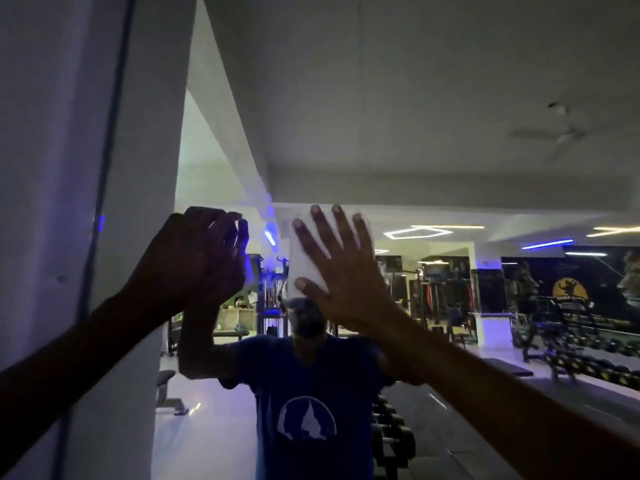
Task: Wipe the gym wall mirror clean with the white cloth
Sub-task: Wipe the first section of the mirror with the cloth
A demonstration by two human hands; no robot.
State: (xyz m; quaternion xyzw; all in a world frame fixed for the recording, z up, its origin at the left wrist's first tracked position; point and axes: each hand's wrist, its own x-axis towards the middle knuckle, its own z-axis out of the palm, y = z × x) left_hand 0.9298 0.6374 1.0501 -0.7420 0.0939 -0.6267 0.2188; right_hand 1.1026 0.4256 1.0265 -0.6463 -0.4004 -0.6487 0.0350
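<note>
Head view, only one there is: right hand [337, 271] is spread flat, fingers splayed, pressing the white cloth [300, 251] against the gym wall mirror [398, 116] at abt head height, just above the reflected person. Left hand [204, 258] is up beside it, near the mirror's left edge, fingers loosely curled w/ nothing in them that I can see; whether it touches the glass I can't tell. Risks, as I judge them: cloth is held by palm pressure only, no pinch, so a fast stroke or eased pressure could let it slide out & drop. Bare fingertips overhang the cloth's top edge, so they could print fresh smears on glass. Room's dim w/ blue strip lights, so streaks would be hard to spot & patches may get missed. Materials: cloth looks thin, soft, folded to a rough rectangle, matte white. Mirror is hard, smooth, glossy, a big flat pane reflecting ceiling, a fan [557, 133] & racks of dumbbells [391, 434]. Wall [41, 168] left of it is plain matte.
</note>
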